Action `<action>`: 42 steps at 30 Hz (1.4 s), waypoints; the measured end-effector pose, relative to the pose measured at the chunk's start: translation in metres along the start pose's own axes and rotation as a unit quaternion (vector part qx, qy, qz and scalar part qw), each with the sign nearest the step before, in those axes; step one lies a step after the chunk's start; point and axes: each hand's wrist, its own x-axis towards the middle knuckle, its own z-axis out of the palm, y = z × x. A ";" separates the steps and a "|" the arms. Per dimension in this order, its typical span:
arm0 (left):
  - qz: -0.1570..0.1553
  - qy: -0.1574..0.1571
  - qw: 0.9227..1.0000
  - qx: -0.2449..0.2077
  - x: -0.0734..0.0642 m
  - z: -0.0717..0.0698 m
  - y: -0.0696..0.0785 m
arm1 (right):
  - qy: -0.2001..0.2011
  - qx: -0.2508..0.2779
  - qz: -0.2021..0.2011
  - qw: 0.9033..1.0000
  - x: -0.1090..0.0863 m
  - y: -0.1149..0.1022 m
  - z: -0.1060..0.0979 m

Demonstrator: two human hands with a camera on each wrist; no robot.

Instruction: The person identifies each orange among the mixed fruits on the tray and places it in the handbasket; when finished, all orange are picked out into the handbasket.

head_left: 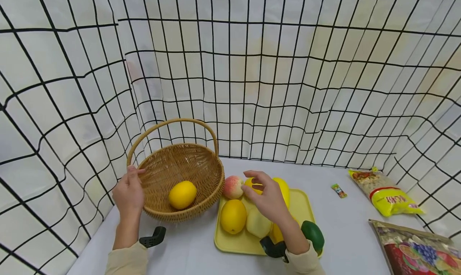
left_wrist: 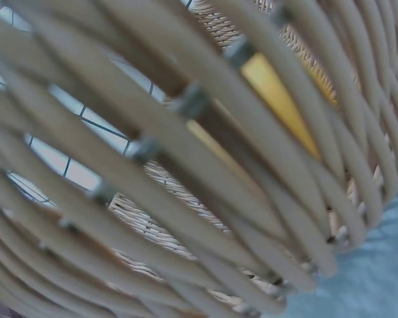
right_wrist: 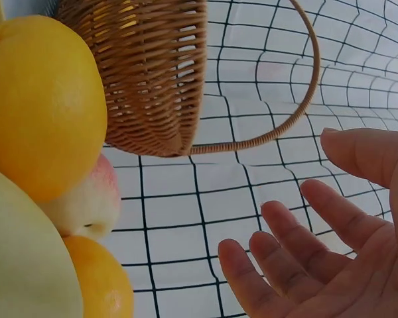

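My left hand (head_left: 129, 193) grips the left rim of a wicker basket (head_left: 173, 159), which leans with its mouth toward me. A yellow lemon-like fruit (head_left: 182, 195) lies inside; in the left wrist view, it shows yellow through the weave (left_wrist: 152, 139). Over the yellow tray (head_left: 302, 203) hovers my right hand (head_left: 270, 197), fingers spread and loosely bent, holding nothing. Below and beside it are a peach (head_left: 233, 187), an orange (head_left: 233, 217), a pale green fruit (head_left: 258, 223) and other yellow fruits partly hidden by the hand. A dark green fruit (head_left: 312, 235) sits at the tray's right edge.
To the right lie a small candy packet (head_left: 339, 191), a yellow-and-clear snack bag (head_left: 387, 193) and a fruit-printed bag (head_left: 419, 249). A black wire grid (head_left: 246, 83) with white sheeting behind it encloses the white table (head_left: 187, 253).
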 end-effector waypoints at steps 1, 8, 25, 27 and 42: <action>0.000 0.000 1.000 -0.001 0.000 -0.001 0.000 | 0.003 -0.003 0.003 1.000 0.000 0.000 -0.002; -0.017 -0.007 1.000 -0.005 -0.001 -0.005 -0.002 | 0.010 -0.005 0.024 1.000 0.004 0.004 -0.008; -0.023 -0.002 1.000 -0.008 0.001 -0.002 -0.004 | -0.111 0.005 0.072 0.991 0.009 0.035 0.009; -0.022 -0.001 1.000 -0.010 0.000 -0.002 -0.003 | -0.141 0.011 0.064 0.988 0.008 0.035 0.013; -0.022 -0.005 1.000 -0.005 0.000 -0.002 0.000 | -0.240 -0.004 0.045 0.970 0.005 0.045 0.024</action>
